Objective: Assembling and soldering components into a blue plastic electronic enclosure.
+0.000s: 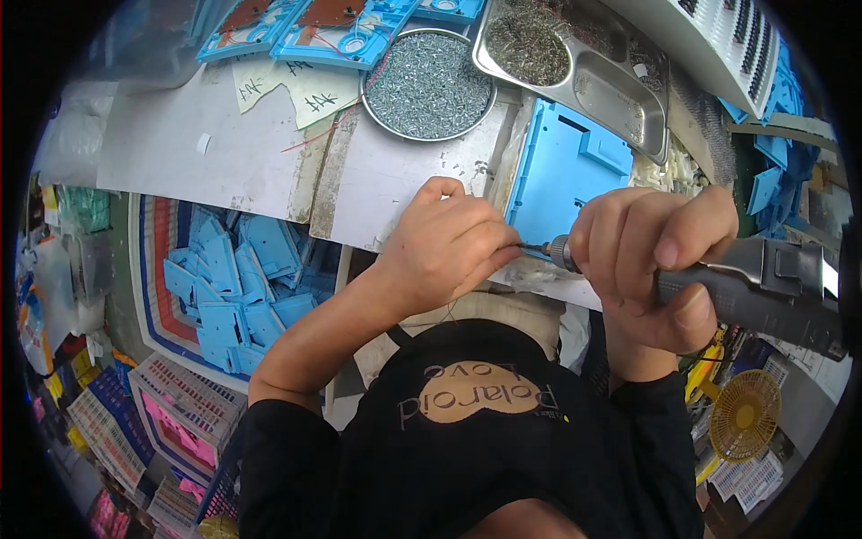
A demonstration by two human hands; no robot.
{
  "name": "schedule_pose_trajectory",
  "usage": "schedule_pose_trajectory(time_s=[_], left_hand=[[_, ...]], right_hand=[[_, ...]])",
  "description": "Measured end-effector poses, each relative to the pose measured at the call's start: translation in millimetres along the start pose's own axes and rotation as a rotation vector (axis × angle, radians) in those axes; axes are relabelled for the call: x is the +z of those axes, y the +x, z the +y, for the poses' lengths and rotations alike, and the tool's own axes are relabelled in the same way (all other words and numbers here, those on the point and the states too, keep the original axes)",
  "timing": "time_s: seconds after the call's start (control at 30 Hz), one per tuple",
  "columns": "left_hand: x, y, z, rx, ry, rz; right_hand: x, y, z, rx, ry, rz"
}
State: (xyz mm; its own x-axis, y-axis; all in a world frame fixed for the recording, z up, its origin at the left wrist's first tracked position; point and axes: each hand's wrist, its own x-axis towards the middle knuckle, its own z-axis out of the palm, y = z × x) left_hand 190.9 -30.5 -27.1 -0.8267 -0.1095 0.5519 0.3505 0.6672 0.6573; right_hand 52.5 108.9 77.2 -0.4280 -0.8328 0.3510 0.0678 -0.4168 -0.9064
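My right hand (642, 247) is wrapped round a dark electric screwdriver (763, 296), held level with its bit pointing left. The bit's tip meets the fingertips of my left hand (453, 238), which is closed in a pinch. Whatever those fingers hold at the tip is too small or hidden to make out. Just beyond both hands lies a light blue plastic housing (566, 153) on the worktable (377, 189). Farther back, a round metal dish (429, 138) holds a heap of small silvery screws (429, 85).
A steel compartment tray (611, 85) with small metal parts stands back right, beside a white rack (718, 40). Wired blue housings (332, 40) lie at the back. Left of the table, a striped bag (153, 278) holds several blue pieces (224, 296). A yellow fan (745, 413) stands right.
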Motion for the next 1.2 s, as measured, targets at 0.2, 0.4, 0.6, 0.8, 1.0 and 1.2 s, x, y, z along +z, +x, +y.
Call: schedule_pose_trajectory(time_s=[0.2, 0.4, 0.6, 0.8, 1.0, 1.2], left_hand=[[-1, -3, -1, -0.007, 0.045, -0.045], [-3, 4, -7, -0.07, 0.044, -0.267], [3, 1, -7, -0.114, 0.047, -0.235], [1, 17, -3, -0.037, 0.16, -0.276], [51, 51, 8, 0.099, 0.126, -0.175], [73, 59, 11, 0.068, 0.25, -0.243]], right_hand=[[-1, -5, 5, -0.009, 0.001, 0.014], [7, -23, 34, 0.013, -0.191, 0.037], [7, -26, 49, -0.122, -0.366, -0.138], [-29, -31, 20, -0.083, -0.117, -0.009], [-106, -55, -26, -0.308, -0.161, 0.24], [-123, -54, 20, -0.301, -0.086, 0.423]])
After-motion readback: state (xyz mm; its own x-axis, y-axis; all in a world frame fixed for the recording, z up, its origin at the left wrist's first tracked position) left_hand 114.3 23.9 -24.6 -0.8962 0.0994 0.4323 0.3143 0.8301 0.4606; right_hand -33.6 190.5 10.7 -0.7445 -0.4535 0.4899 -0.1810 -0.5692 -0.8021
